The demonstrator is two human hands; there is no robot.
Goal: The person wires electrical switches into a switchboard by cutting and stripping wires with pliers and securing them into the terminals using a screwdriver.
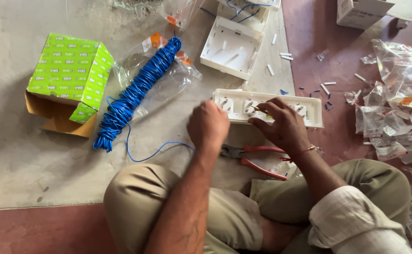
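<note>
White switch plate [309, 109] partly hidden behind left hand [208, 125] and right hand [283, 128].

The single view comes from a camera on the person's head, tilted steeply down and slightly forward, so the person's own folded legs fill the bottom edge and the forearms run up from there to the left hand [208, 125] and right hand [283, 127] near the middle. It sits close, at a seated person's head height, and takes in only floor: the white switch plate [309, 113] just beyond the hands, the blue wire coil [135, 94] and green box [72, 70] to the left, and clear plastic wrappers [394, 108] at the right edge. There is no second view to share any of this.
</note>
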